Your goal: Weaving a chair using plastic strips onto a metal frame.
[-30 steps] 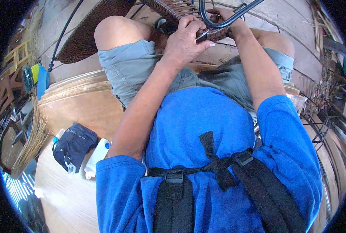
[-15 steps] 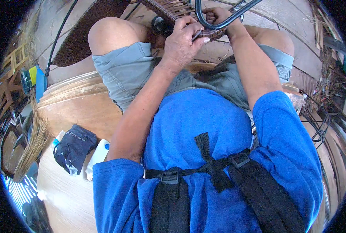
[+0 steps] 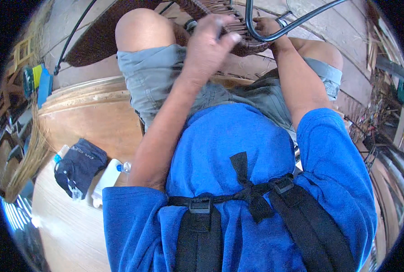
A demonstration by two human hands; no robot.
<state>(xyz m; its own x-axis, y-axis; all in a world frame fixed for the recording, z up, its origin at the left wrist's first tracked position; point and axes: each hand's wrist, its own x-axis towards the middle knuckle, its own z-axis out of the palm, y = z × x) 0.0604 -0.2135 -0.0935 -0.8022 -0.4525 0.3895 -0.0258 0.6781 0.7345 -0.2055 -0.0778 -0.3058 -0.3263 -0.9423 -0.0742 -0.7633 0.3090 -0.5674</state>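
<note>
A brown woven wicker piece (image 3: 252, 48) with rows of thin strands lies between my knees at the top of the view. Close over its near edge is my left hand (image 3: 206, 52), blurred, its thumb and fingers apart. My right hand (image 3: 269, 27) is at the right end of the wicker, fingers curled and partly hidden behind a bent black metal tube (image 3: 252, 31). Whatever the right fingers grip is too small to make out. A broad dark brown woven panel (image 3: 97, 34) stretches out past my left knee.
On the wooden board (image 3: 66, 226) at my left lie a dark cloth pouch (image 3: 82, 165) and a white bottle (image 3: 107, 179). Beyond them are a bundle of long straw-like fibres (image 3: 27, 167) and a blue and yellow object (image 3: 43, 86). Thin black rods (image 3: 77, 31) cross the upper left.
My left hand has lifted off the wicker edge, its fingers spreading. The right hand and the metal tube now appear slightly farther right. My left knee has shifted in view.
</note>
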